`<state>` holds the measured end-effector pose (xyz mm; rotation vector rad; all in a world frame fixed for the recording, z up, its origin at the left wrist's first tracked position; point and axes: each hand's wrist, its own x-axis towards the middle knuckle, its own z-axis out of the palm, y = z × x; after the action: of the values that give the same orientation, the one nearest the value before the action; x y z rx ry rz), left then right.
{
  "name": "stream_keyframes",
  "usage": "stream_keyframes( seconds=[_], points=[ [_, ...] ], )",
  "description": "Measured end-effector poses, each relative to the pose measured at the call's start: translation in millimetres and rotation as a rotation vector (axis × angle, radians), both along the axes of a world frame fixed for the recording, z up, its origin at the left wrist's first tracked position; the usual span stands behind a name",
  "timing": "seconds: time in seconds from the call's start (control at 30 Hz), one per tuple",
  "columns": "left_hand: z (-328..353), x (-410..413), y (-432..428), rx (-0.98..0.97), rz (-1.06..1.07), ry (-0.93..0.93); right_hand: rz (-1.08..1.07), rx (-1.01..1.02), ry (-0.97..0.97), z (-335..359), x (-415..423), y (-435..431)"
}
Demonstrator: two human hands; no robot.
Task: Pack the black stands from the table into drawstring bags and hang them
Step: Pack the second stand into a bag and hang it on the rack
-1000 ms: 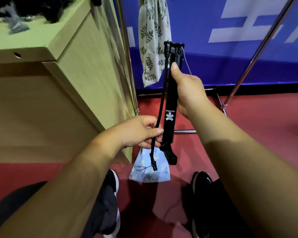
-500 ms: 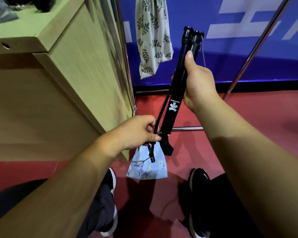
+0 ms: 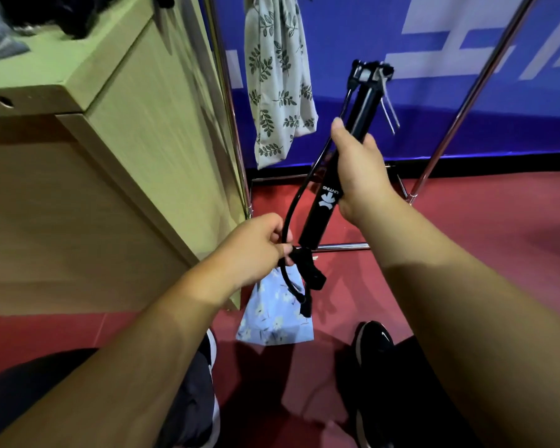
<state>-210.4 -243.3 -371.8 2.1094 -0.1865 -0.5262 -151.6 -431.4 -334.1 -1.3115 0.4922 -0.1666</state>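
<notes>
While the wooden tabletop [image 3: 78,76] fills the left of the view, with dark blurred things on its far corner, the red floor [image 3: 482,253] spreads out below and to the right. A metal rack [image 3: 228,118] stands just beside the tabletop's end panel, and a pale leaf-print bag [image 3: 272,92] hangs from it against the blue wall.

Both forearms reach forward from the bottom corners of the view and meet over the floor in front of the rack. Between them the black stand [image 3: 325,202] is folded into one long bar. It is tilted, with its head up and to the right and its foot down and to the left. The right hand [image 3: 359,169] grips the bar round its upper half, the thumb laid straight along it and pointing up, the fingers wrapped behind. White lettering on the bar shows just below that hand.

A thin black cord [image 3: 293,205] bows out from the stand's left side and runs down through the left hand [image 3: 253,250]. This hand is lower and nearer the tabletop, knuckles up, fingers curled round the gathered top of a blue flowered bag [image 3: 272,321]. The bag hangs limp under it, clear of the floor. The stand's foot touches the left hand's fingertips, and the cord's end lies in front of the cloth. Whether any part is inside the bag cannot be told.

Black shoes [image 3: 374,337] stand on the floor below.
</notes>
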Motion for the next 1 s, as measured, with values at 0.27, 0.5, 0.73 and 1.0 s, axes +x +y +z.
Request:
stream_keyframes(
  seconds=[0.27, 0.5, 0.73, 1.0],
  points=[
    [11.1, 5.2, 11.2, -0.046, -0.022, 0.062, -0.033, -0.063, -0.043, -4.5, 6.8, 6.2],
    [13.7, 9.7, 13.0, -0.038, -0.042, 0.034, -0.061, -0.054, -0.056, 0.4, 8.0, 11.9],
    [8.8, 15.5, 20.7, -0.044, -0.075, 0.033, 0.031, 0.001, -0.108, 2.4, 2.5, 16.3],
    [-1.4, 16.3, 32.2, -0.017, -0.211, -0.037, 0.078, 0.104, -0.098, 8.5, -1.8, 18.0]
  ],
)
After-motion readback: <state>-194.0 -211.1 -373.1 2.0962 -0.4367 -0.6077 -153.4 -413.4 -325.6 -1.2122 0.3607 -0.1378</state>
